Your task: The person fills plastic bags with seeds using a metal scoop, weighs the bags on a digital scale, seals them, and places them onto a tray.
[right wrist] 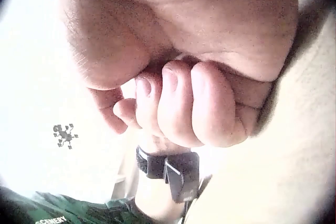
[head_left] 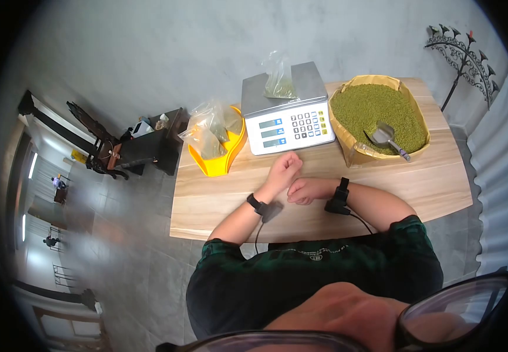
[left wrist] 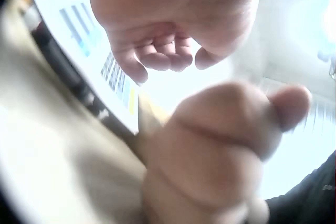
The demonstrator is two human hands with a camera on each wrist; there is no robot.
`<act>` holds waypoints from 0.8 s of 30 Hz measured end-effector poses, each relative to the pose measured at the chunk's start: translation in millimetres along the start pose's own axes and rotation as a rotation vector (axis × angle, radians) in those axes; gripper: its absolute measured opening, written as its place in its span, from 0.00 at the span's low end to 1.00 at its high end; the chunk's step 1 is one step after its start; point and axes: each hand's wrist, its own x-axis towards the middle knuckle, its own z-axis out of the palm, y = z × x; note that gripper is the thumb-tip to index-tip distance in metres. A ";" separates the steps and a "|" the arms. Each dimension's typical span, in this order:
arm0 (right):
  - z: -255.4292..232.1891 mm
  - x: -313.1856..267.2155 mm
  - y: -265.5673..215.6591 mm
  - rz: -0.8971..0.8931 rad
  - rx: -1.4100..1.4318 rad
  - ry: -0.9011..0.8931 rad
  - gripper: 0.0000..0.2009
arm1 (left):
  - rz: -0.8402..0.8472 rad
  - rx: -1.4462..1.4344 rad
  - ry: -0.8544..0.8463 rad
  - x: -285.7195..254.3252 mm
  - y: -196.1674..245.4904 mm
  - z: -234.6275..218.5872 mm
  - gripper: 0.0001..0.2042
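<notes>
My left hand (head_left: 287, 168) rests on the table in front of the scale, its fingers loosely curled and nothing in them. Just below and to the right of it lies my right hand (head_left: 309, 190), close beside the left wrist. In the right wrist view, the right hand's fingers (right wrist: 176, 103) fold in against the palm, holding nothing. Nearest to the left hand is a white digital scale (head_left: 292, 134) with a grey weighing plate. A clear plastic bag (head_left: 279, 79) with some green grains at its bottom stands on that plate.
Right of the scale stands a large paper sack (head_left: 353, 154) full of small green grains (head_left: 377, 105), with a metal scoop (head_left: 385, 134) lying on top. Left of it, a yellow tray (head_left: 217, 169) holds clear plastic bags (head_left: 207, 126). The wooden table (head_left: 224, 205) has a curved right edge.
</notes>
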 end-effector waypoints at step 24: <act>-55.4 -48.3 -142.5 -0.667 -0.934 1.192 0.11 | 0.455 1.189 0.141 163.0 196.1 -127.7 0.11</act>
